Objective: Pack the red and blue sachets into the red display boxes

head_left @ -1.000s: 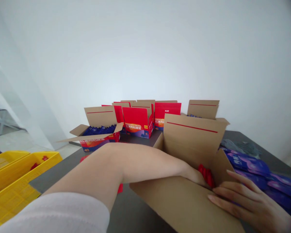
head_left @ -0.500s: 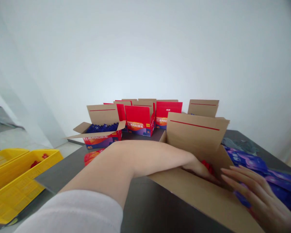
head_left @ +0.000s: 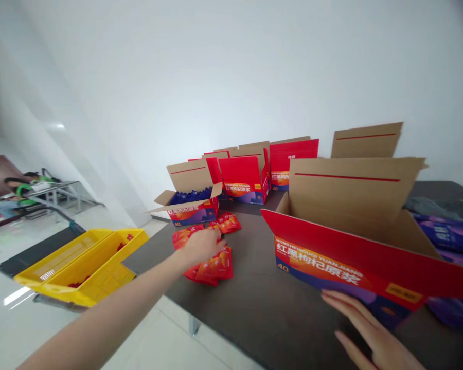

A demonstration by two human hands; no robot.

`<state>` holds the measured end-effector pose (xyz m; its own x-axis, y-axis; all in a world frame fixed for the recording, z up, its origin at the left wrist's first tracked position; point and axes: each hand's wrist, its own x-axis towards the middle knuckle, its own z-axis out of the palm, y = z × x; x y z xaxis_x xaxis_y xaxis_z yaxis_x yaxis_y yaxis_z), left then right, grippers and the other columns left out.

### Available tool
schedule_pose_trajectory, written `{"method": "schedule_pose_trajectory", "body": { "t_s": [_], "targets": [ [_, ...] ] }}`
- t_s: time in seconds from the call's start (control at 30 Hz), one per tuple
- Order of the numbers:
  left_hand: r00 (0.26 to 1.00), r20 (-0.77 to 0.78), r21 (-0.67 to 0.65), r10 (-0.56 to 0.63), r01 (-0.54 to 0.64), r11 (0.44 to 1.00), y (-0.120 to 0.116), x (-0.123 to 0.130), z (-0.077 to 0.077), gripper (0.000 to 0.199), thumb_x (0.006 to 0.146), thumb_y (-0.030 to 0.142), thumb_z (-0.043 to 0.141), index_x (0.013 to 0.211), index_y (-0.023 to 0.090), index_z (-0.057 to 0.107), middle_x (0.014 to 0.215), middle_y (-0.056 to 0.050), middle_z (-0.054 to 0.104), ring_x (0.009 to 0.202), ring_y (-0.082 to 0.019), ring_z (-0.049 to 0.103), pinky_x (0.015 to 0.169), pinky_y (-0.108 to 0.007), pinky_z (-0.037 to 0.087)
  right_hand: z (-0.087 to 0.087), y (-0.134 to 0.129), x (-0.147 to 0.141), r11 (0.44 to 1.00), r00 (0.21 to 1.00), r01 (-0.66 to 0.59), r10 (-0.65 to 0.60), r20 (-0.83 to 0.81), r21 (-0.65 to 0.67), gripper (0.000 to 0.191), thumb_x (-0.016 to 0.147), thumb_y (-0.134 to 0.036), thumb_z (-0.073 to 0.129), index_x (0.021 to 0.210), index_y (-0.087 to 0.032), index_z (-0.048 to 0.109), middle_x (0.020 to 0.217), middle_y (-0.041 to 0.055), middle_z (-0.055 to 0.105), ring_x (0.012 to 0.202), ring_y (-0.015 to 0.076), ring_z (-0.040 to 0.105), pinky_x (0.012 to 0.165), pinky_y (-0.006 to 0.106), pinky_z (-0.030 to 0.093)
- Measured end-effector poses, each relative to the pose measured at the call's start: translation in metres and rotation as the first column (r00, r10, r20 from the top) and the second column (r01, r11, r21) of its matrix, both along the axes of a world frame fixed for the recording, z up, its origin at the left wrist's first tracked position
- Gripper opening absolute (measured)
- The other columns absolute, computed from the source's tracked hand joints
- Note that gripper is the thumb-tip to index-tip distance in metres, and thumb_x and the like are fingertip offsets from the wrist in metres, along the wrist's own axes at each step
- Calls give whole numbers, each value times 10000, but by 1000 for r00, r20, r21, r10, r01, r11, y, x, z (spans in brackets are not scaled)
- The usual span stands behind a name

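Observation:
My left hand [head_left: 202, 245] reaches over red-orange sachets [head_left: 216, 267] fanned in small piles on the dark table. Its knuckles face up and its fingers are mostly hidden, so I cannot make out a grip. My right hand [head_left: 374, 331], fingers apart and holding nothing, is low beside the front of a large open carton [head_left: 320, 262] with red and blue print. That carton's brown back flap stands up, and its red front flap leans outward. The carton's floor is hidden from here.
An open carton of blue sachets [head_left: 193, 209] stands beyond my left hand. More red cartons [head_left: 243, 177] line the wall. Purple packets [head_left: 447, 234] lie right of the large carton. Yellow crates [head_left: 100, 270] are left of the table [head_left: 247, 303]; people sit farther back.
My left hand has come out of the large carton and moved left to the red sachets. My right hand has shifted from the carton's right side to its front. The view has turned left.

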<state>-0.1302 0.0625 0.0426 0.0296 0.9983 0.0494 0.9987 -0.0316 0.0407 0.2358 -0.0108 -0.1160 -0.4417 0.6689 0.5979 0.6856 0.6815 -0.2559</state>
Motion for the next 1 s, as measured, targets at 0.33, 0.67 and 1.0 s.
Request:
{"method": "schedule_pose_trajectory", "body": {
  "t_s": [0.33, 0.67, 1.0],
  "targets": [
    [976, -208, 206, 71, -27, 978, -63, 16, -103, 462, 937, 395, 461, 1310, 135, 545, 1454, -135, 433, 1380, -322, 325, 1134, -536, 235, 3, 57, -23, 980, 995, 97, -102, -20, -175, 408, 920, -301, 450, 1306, -170, 469, 1341, 123, 520, 1207, 236, 546, 990, 403, 503],
    [941, 248, 115, -231, 208, 971, -105, 97, -112, 477, 884, 346, 538, 1344, 225, 503, 1342, -85, 534, 1228, -286, 465, 1100, -496, 317, 7, 12, -86, 962, 939, -262, 237, 249, 72, 578, 870, -293, 531, 1418, -145, 418, 1420, 102, 483, 1275, 233, 487, 987, 379, 498],
    [932, -182, 216, 313, -273, 938, -57, 16, -81, 442, 840, 325, 619, 1204, 92, 527, 1186, -194, 582, 1129, -343, 541, 901, -440, 471, -4, 0, -77, 968, 945, -193, 140, 295, 161, 583, 855, -334, 549, 1375, -83, 468, 1400, 117, 494, 1236, 234, 528, 936, 346, 528]
  ]
}}
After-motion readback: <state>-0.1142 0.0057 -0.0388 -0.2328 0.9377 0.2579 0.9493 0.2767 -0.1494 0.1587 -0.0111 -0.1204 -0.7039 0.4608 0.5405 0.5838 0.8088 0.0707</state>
